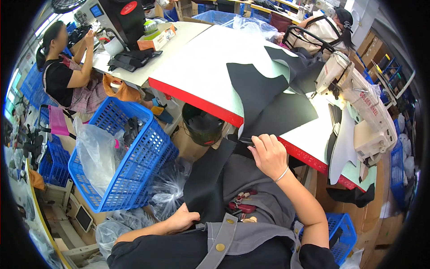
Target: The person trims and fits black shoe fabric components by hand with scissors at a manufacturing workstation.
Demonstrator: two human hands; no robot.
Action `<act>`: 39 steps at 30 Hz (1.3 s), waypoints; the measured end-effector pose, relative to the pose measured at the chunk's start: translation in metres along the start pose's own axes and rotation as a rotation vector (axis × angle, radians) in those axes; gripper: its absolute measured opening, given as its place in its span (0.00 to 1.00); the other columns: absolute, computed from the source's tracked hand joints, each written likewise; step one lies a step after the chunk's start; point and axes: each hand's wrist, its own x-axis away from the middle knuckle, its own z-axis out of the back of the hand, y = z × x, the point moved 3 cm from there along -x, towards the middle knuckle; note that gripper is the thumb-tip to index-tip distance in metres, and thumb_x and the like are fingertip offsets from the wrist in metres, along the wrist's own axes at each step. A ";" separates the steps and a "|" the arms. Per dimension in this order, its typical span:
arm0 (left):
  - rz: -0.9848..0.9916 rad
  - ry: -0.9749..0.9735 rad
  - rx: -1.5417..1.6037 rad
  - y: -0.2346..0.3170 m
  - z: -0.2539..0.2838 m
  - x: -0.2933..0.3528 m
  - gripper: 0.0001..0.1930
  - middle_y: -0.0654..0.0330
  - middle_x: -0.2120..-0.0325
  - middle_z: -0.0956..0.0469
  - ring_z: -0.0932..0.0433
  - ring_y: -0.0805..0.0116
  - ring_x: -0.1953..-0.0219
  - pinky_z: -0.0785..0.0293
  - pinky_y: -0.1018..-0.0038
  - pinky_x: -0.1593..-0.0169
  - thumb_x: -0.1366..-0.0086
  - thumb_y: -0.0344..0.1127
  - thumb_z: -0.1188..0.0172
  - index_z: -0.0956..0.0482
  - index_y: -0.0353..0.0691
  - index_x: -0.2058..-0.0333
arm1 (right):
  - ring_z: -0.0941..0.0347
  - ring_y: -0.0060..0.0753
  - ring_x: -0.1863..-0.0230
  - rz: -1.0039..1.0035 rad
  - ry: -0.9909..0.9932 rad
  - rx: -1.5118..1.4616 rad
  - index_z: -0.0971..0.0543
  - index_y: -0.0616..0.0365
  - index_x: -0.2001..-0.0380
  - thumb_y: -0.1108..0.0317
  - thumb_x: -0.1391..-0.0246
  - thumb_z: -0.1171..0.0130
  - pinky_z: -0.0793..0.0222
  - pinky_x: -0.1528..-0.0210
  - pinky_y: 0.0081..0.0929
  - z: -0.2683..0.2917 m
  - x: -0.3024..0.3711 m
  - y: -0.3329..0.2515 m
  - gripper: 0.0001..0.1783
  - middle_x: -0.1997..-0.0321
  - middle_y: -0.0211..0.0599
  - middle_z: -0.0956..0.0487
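Note:
My left hand [181, 219] is low over my lap, its fingers closed on the lower end of a black fabric piece [208, 179]. This piece hangs over my grey apron [251, 197] and reaches up toward the table edge. My right hand [270, 154], a thin bracelet at its wrist, is raised at the table's red edge. Thumb and fingers are pinched round a small dark item with a shiny edge, too small to name. Just beyond that hand, several black cut fabric pieces [277, 110] lie overlapping on the white table [192, 60].
A white sewing machine [358, 98] stands at the right, beside stacked cut panels [342, 143]. Left of me are a blue crate [134, 179] with clear plastic bags and a dark bin [201, 127]. Two people [62, 71] work nearby, at left and far right.

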 end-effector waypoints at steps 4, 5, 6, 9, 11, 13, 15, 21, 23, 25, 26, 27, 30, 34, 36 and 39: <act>0.049 -0.005 -0.038 -0.002 0.001 0.001 0.38 0.58 0.47 0.34 0.32 0.66 0.47 0.33 0.74 0.52 0.57 0.11 0.56 0.42 0.38 0.42 | 0.34 0.24 0.74 0.131 0.073 0.169 0.24 0.56 0.66 0.69 0.57 0.40 0.40 0.78 0.21 -0.003 0.012 -0.006 0.11 0.72 0.27 0.29; 0.031 -0.006 -0.037 -0.001 0.000 0.001 0.38 0.57 0.46 0.35 0.34 0.65 0.44 0.34 0.73 0.49 0.57 0.11 0.56 0.43 0.37 0.42 | 0.35 0.22 0.76 0.145 0.063 0.161 0.24 0.55 0.68 0.70 0.57 0.41 0.41 0.78 0.20 -0.005 0.013 -0.007 0.09 0.71 0.26 0.29; 0.038 -0.012 -0.043 -0.002 -0.001 0.001 0.38 0.57 0.46 0.35 0.34 0.65 0.44 0.34 0.73 0.49 0.57 0.11 0.56 0.43 0.37 0.42 | 0.35 0.22 0.76 0.134 0.085 0.169 0.24 0.55 0.68 0.70 0.57 0.41 0.41 0.78 0.20 -0.008 0.014 -0.008 0.09 0.71 0.26 0.29; 0.041 0.012 -0.046 -0.003 -0.002 0.001 0.39 0.56 0.45 0.36 0.34 0.64 0.43 0.35 0.72 0.46 0.57 0.11 0.56 0.44 0.37 0.41 | 0.36 0.21 0.76 0.162 0.066 0.194 0.24 0.55 0.70 0.71 0.56 0.42 0.42 0.77 0.19 -0.018 0.013 -0.013 0.07 0.72 0.26 0.29; -0.019 0.033 -0.006 0.000 -0.001 -0.001 0.36 0.56 0.51 0.30 0.28 0.63 0.51 0.29 0.72 0.55 0.57 0.12 0.55 0.38 0.38 0.45 | 0.35 0.22 0.76 0.150 0.088 0.179 0.24 0.55 0.69 0.71 0.57 0.41 0.41 0.77 0.20 -0.018 0.011 -0.013 0.08 0.71 0.26 0.29; -0.009 0.075 -0.047 0.005 0.005 -0.005 0.36 0.56 0.50 0.31 0.29 0.63 0.49 0.31 0.71 0.51 0.58 0.11 0.56 0.39 0.37 0.44 | 0.35 0.23 0.76 0.127 0.087 0.156 0.24 0.55 0.68 0.70 0.57 0.41 0.40 0.77 0.20 -0.012 0.009 -0.009 0.09 0.71 0.27 0.29; -0.010 0.134 -0.047 0.012 0.014 -0.010 0.36 0.56 0.50 0.31 0.30 0.63 0.48 0.31 0.71 0.49 0.59 0.11 0.57 0.38 0.37 0.45 | 0.34 0.25 0.76 0.063 0.185 0.027 0.24 0.56 0.64 0.69 0.58 0.40 0.38 0.78 0.24 0.001 0.006 0.003 0.14 0.70 0.29 0.29; -0.090 0.106 -0.025 0.025 0.029 -0.012 0.34 0.57 0.53 0.29 0.28 0.63 0.51 0.29 0.72 0.53 0.59 0.10 0.56 0.34 0.37 0.48 | 0.33 0.34 0.74 -0.126 -0.041 -0.004 0.27 0.57 0.57 0.65 0.63 0.34 0.36 0.76 0.29 0.014 0.003 0.021 0.25 0.72 0.34 0.32; -0.077 0.102 -0.046 0.023 0.030 -0.009 0.34 0.57 0.53 0.29 0.28 0.64 0.51 0.29 0.73 0.53 0.59 0.10 0.56 0.35 0.37 0.48 | 0.33 0.33 0.72 -0.069 -0.134 -0.035 0.26 0.59 0.60 0.63 0.61 0.35 0.37 0.75 0.29 0.006 0.005 0.009 0.23 0.72 0.33 0.33; -0.060 0.082 -0.060 0.020 0.029 -0.005 0.34 0.57 0.53 0.29 0.27 0.64 0.52 0.29 0.73 0.54 0.58 0.10 0.56 0.35 0.36 0.47 | 0.34 0.29 0.74 0.017 -0.049 0.051 0.25 0.59 0.66 0.66 0.59 0.37 0.39 0.76 0.26 0.001 0.008 -0.002 0.15 0.72 0.31 0.30; -0.037 0.072 -0.064 0.019 0.028 -0.004 0.34 0.57 0.53 0.29 0.27 0.65 0.52 0.29 0.74 0.54 0.58 0.10 0.56 0.35 0.36 0.47 | 0.34 0.28 0.74 0.048 0.008 0.123 0.24 0.58 0.68 0.67 0.58 0.38 0.40 0.77 0.25 -0.001 0.009 -0.005 0.12 0.72 0.30 0.29; -0.025 0.057 -0.062 0.019 0.028 -0.003 0.34 0.57 0.53 0.29 0.27 0.65 0.52 0.29 0.75 0.54 0.57 0.11 0.56 0.36 0.35 0.46 | 0.34 0.28 0.74 0.047 -0.007 0.122 0.24 0.58 0.68 0.67 0.58 0.38 0.40 0.77 0.25 -0.005 0.010 -0.007 0.12 0.72 0.30 0.29; -0.048 0.022 -0.043 0.018 0.026 -0.003 0.33 0.56 0.52 0.29 0.26 0.66 0.53 0.29 0.76 0.55 0.56 0.11 0.55 0.36 0.34 0.46 | 0.37 0.21 0.77 0.103 0.094 0.189 0.26 0.52 0.75 0.71 0.54 0.41 0.45 0.79 0.21 -0.011 0.011 -0.010 0.03 0.78 0.24 0.34; -0.026 0.050 -0.070 0.016 0.027 -0.003 0.33 0.55 0.52 0.29 0.27 0.66 0.52 0.30 0.76 0.54 0.56 0.10 0.55 0.36 0.34 0.47 | 0.38 0.21 0.77 0.145 0.132 0.172 0.27 0.52 0.77 0.71 0.53 0.41 0.45 0.79 0.20 -0.020 0.007 -0.014 0.04 0.79 0.24 0.34; -0.034 0.042 -0.035 0.016 0.026 -0.003 0.33 0.56 0.52 0.29 0.27 0.66 0.52 0.30 0.76 0.54 0.57 0.10 0.55 0.35 0.34 0.47 | 0.38 0.21 0.77 0.125 0.117 0.168 0.27 0.53 0.77 0.71 0.53 0.41 0.44 0.79 0.20 -0.025 0.003 -0.014 0.04 0.79 0.25 0.35; -0.036 0.038 -0.020 0.018 0.026 -0.004 0.33 0.57 0.53 0.29 0.27 0.65 0.52 0.30 0.76 0.54 0.57 0.10 0.55 0.35 0.35 0.47 | 0.37 0.22 0.77 0.101 0.099 0.128 0.27 0.54 0.75 0.70 0.54 0.41 0.42 0.78 0.21 -0.024 0.002 -0.012 0.04 0.78 0.26 0.35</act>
